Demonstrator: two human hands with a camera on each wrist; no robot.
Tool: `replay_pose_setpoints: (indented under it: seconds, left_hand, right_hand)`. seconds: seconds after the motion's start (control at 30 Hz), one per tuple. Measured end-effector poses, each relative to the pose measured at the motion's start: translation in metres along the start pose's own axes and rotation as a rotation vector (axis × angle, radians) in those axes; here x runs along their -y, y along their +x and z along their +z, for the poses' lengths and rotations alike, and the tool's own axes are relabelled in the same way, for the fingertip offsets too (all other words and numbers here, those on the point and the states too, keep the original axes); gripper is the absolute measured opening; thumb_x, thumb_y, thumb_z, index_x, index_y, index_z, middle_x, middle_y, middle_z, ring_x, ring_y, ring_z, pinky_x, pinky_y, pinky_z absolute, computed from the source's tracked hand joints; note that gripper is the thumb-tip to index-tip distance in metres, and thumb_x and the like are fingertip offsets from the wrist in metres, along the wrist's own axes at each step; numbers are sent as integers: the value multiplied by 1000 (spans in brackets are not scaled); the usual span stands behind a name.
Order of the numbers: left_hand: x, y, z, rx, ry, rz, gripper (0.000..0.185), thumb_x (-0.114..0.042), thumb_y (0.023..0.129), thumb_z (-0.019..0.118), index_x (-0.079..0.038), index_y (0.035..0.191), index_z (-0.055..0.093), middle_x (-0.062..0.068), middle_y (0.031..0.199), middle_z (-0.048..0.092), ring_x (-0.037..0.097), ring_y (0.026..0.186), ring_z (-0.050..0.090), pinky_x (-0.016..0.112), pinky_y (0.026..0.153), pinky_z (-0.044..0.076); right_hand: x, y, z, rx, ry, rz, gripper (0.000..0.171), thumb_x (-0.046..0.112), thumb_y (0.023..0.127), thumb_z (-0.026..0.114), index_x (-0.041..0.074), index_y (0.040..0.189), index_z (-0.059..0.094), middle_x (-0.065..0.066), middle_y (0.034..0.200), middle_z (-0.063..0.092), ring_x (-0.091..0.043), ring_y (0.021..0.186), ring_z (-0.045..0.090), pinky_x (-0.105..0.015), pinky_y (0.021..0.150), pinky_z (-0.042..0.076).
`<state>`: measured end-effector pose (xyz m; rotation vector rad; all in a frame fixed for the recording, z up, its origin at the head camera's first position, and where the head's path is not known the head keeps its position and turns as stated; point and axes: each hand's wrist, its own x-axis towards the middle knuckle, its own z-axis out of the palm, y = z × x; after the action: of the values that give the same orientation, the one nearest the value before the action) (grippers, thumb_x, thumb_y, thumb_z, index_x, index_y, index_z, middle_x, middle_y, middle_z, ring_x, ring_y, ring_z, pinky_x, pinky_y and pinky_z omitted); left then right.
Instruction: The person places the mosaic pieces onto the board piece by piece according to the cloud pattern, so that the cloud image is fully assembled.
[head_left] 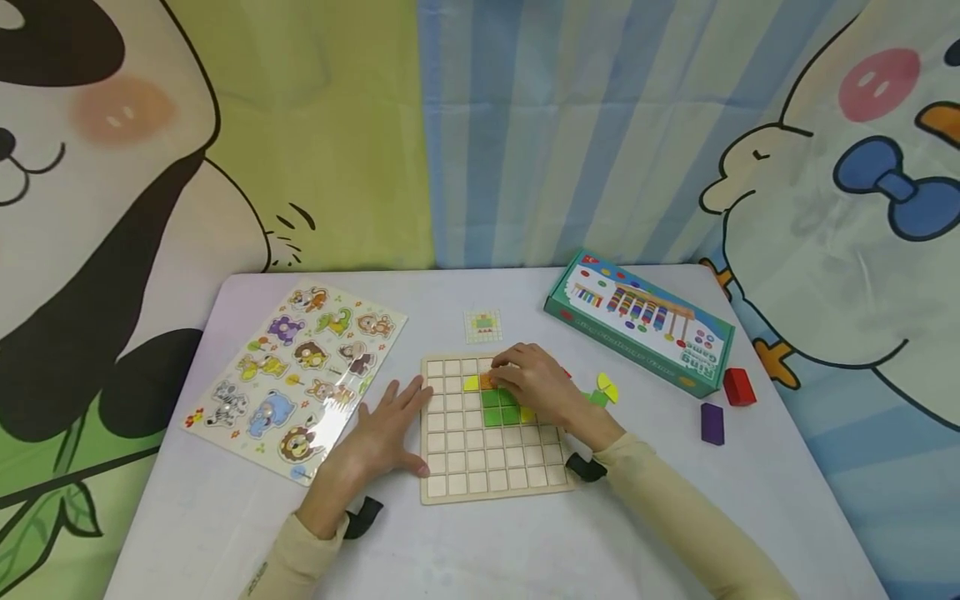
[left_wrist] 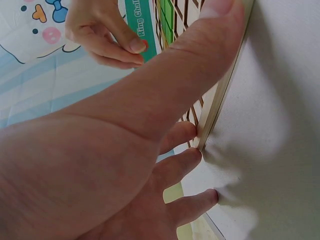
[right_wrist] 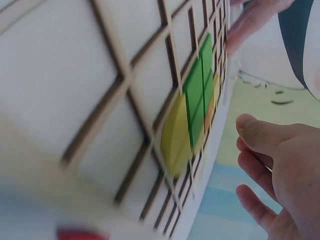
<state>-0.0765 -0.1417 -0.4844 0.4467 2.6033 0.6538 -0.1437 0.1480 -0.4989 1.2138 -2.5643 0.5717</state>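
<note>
A wooden grid board [head_left: 456,462] lies on the table with green tiles [head_left: 501,408] and yellow tiles [head_left: 471,383] in some of its squares. An orange tile [right_wrist: 209,119] sits beside the green ones. My left hand [head_left: 382,433] is spread at the board's left side, its thumb and some fingertips touching the edge. Over the far half of the board, my right hand [head_left: 531,379] pinches a small orange-red tile [left_wrist: 145,46] between thumb and forefinger, mostly hidden by the fingers.
A small pattern card [head_left: 483,327] lies behind the board. To the left is an animal puzzle board [head_left: 300,375]; at the right stand a green toy box [head_left: 637,325], a red block [head_left: 739,387] and a purple block [head_left: 712,423]. Loose yellow and green pieces [head_left: 606,387] lie beside my right wrist.
</note>
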Motion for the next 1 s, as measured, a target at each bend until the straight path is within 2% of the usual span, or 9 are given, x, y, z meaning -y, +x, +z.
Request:
replay_pose_setpoints:
  seconds: [0.17,0.33,0.5,0.7,0.9,1.0]
  left_hand:
    - [0,1,0,-5,2,1,120,-30,59,96,-9,159,32,13,170,17,48,155,12,87,107,14]
    - [1,1,0,-1,-2,12,120,-32,60,95,-9,159,32,13,170,17,48,155,11,87,107,13]
    - [2,1,0,5,-1,20,121,-33,60,95,-9,159,31,13,170,16,49,155,11,87,107,12]
    - [1,0,0,0,1,25,120,-32,60,95,-9,159,31,13,170,17,49,154,11,87,106,13]
    - [1,0,0,2,-8,24,120,-31,60,95,-9,159,32,14,170,17,49,154,11,87,106,13]
    - [1,0,-1,0,-6,20,120,-31,60,95,-8,159,32,14,170,17,49,154,11,87,106,14]
  right_hand:
    - [-16,-19,-19,-5,-33,48,20,5,86,79,6,105,79,-6,107,75,-23,101,67,-40,94,55]
    - [-36,-48,-36,-15,-63,116,26,-2,83,79,4,108,78,-7,109,75,-25,103,68,-43,95,55]
    - [-50,-79,-50,-32,-100,200,25,0,83,79,4,108,78,-8,109,76,-26,105,68,-46,94,56]
    - [-55,-109,-61,-29,-110,307,25,7,85,80,4,110,77,-8,108,77,-27,104,67,-49,98,55]
    - [-55,-129,-63,-62,-143,324,31,11,78,86,3,107,78,-11,104,77,-29,99,69,-48,88,58]
    - [-54,-136,-62,-57,-131,328,35,12,76,88,4,108,77,-11,106,77,-29,101,69,-49,88,58]
